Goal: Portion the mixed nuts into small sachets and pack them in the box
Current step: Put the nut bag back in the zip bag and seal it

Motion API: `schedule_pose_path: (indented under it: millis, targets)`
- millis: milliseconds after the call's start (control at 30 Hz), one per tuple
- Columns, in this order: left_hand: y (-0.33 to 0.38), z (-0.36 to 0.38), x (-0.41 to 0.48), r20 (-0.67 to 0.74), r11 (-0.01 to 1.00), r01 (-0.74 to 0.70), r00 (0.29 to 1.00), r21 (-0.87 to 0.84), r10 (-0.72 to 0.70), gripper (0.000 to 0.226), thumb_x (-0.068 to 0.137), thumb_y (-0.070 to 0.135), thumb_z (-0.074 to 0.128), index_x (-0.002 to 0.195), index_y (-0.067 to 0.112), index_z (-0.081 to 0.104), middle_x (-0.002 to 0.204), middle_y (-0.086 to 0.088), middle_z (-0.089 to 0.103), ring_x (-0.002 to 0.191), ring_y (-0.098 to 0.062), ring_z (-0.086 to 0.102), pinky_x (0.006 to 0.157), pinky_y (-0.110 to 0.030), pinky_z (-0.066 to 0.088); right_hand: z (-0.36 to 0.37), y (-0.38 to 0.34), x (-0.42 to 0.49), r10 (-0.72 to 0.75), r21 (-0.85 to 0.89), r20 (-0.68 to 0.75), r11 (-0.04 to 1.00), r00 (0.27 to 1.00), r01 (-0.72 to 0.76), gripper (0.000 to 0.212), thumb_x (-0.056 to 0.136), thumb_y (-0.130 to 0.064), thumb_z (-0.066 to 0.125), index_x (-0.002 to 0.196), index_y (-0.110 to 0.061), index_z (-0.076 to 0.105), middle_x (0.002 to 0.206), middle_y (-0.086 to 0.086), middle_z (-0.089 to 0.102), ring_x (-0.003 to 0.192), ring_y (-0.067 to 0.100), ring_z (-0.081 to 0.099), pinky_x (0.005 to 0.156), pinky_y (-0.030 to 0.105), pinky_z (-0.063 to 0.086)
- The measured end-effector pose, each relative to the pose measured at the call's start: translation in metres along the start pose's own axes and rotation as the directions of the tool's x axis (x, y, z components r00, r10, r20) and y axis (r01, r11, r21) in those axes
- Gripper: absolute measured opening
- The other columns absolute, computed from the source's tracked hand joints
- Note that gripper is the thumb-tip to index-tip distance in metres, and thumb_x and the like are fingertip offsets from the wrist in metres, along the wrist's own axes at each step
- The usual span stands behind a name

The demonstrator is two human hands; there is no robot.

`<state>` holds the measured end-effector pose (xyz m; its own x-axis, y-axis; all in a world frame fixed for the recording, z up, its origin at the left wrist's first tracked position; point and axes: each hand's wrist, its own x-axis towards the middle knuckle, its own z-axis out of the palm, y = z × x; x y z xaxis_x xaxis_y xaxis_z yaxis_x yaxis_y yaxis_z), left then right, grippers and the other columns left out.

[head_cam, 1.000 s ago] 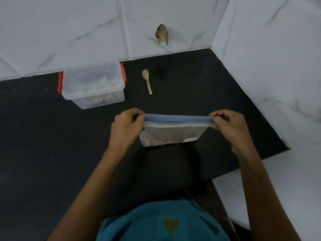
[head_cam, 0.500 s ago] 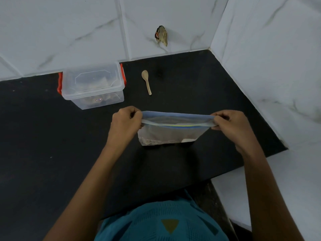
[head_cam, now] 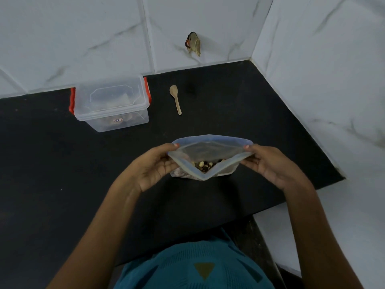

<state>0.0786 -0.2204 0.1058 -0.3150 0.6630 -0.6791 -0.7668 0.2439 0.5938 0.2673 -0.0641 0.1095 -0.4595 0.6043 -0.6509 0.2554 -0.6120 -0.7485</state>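
Note:
A zip pouch (head_cam: pixel 210 149) with a blue rim stands on the black counter (head_cam: pixel 52 174), its mouth spread wide. Mixed nuts (head_cam: pixel 203 164) show at its bottom. My left hand (head_cam: pixel 155 165) pinches the pouch's left corner and my right hand (head_cam: pixel 268 163) pinches the right corner. A clear plastic box (head_cam: pixel 110 105) with red clips and a shut lid sits at the back left, with something pale inside. A small wooden spoon (head_cam: pixel 176 99) lies to the right of the box.
White marble-look tiled walls (head_cam: pixel 323 69) close the counter at the back and right. A small brownish scrap (head_cam: pixel 193 43) sticks to the back wall. The counter's front edge runs just before my teal shirt (head_cam: pixel 193 268).
The pouch's zip was shut and stretched between both hands; now its mouth is pulled wide and the nuts show inside. Both hands have turned palms inward.

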Motion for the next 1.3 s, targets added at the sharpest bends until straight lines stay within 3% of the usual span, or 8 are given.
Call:
schedule_pose_path:
  millis: [300,433,567,733,833,1067,1200,1300]
  targets:
    - [-0.006,-0.003,0.005,0.072,0.996,0.066,0.995,-0.062,-0.062,0.034,0.067,0.024,0.064,0.098,0.01,0.062,0.091,-0.011,0.066,0.086,-0.021,0.064,0.065,-0.027,0.059,-0.004,0.01,0.01,0.081,0.312,0.125,0.943,0.989,-0.116,0.048,0.061,-0.03,0.073,0.104,-0.012,0.062,0.106,0.009,0.063,0.105,0.02,0.058,0.081,0.032,0.05]
    - [-0.003,-0.01,0.01,0.078,0.998,0.014,0.997,-0.063,-0.009,0.017,0.066,0.026,0.064,0.077,0.015,0.072,0.084,-0.004,0.068,0.087,-0.015,0.062,0.075,-0.026,0.055,-0.012,0.015,0.016,0.036,0.419,0.174,0.902,0.984,-0.107,0.064,0.023,-0.032,0.094,0.083,-0.014,0.076,0.096,0.005,0.07,0.102,0.019,0.06,0.078,0.031,0.055]
    - [-0.004,-0.009,0.013,0.019,0.996,-0.092,0.996,-0.01,0.092,0.014,0.07,0.023,0.063,0.082,0.016,0.066,0.08,0.0,0.069,0.081,-0.01,0.061,0.072,-0.02,0.054,-0.014,0.015,0.018,-0.016,0.462,0.147,0.885,0.989,-0.055,0.063,0.017,-0.029,0.095,0.075,-0.016,0.076,0.089,0.002,0.071,0.096,0.016,0.061,0.079,0.03,0.048]
    - [-0.01,-0.001,0.015,-0.031,0.984,-0.164,0.986,0.064,0.166,0.012,0.084,0.026,0.059,0.083,0.018,0.067,0.069,0.007,0.067,0.066,-0.002,0.053,0.064,-0.016,0.039,-0.007,0.014,0.019,0.001,0.511,0.139,0.857,0.99,-0.073,0.043,0.03,-0.023,0.092,0.068,-0.016,0.075,0.084,0.002,0.07,0.099,0.014,0.055,0.085,0.029,0.046]
    - [-0.01,0.002,0.014,-0.026,0.989,-0.145,0.989,0.037,0.146,0.022,0.086,0.025,0.057,0.072,0.018,0.073,0.068,0.006,0.068,0.057,-0.001,0.054,0.052,-0.009,0.042,-0.009,0.015,0.021,-0.019,0.518,0.147,0.853,0.989,-0.061,0.058,0.017,-0.024,0.095,0.07,-0.015,0.075,0.084,0.002,0.071,0.097,0.014,0.058,0.093,0.029,0.044]
    - [-0.009,-0.005,0.013,-0.002,0.998,-0.06,0.998,-0.028,0.06,0.017,0.068,0.021,0.064,0.056,0.014,0.074,0.063,0.0,0.069,0.048,-0.003,0.058,0.043,-0.008,0.046,-0.017,0.016,0.021,-0.067,0.516,0.183,0.856,0.981,-0.038,0.057,0.018,-0.022,0.095,0.071,-0.017,0.076,0.087,0.001,0.071,0.081,0.012,0.069,0.078,0.029,0.054]
    - [-0.009,-0.002,0.013,0.06,0.987,-0.114,0.992,0.114,0.108,0.011,0.078,0.012,0.061,0.078,0.013,0.072,0.07,0.002,0.071,0.058,-0.004,0.061,0.049,-0.009,0.049,-0.012,0.017,0.019,-0.093,0.388,0.164,0.921,0.982,0.023,0.056,0.017,-0.025,0.094,0.069,-0.018,0.076,0.083,0.0,0.071,0.076,0.008,0.068,0.078,0.024,0.053]
    - [-0.006,-0.002,0.014,0.064,0.951,-0.161,0.987,0.264,0.15,0.014,0.085,0.005,0.056,0.092,0.013,0.066,0.082,-0.001,0.069,0.07,-0.007,0.061,0.06,-0.013,0.05,-0.007,0.012,0.012,-0.133,0.164,0.144,0.98,0.981,0.109,0.039,0.042,-0.019,0.088,0.078,-0.014,0.073,0.082,0.002,0.07,0.071,0.008,0.066,0.074,0.022,0.053]
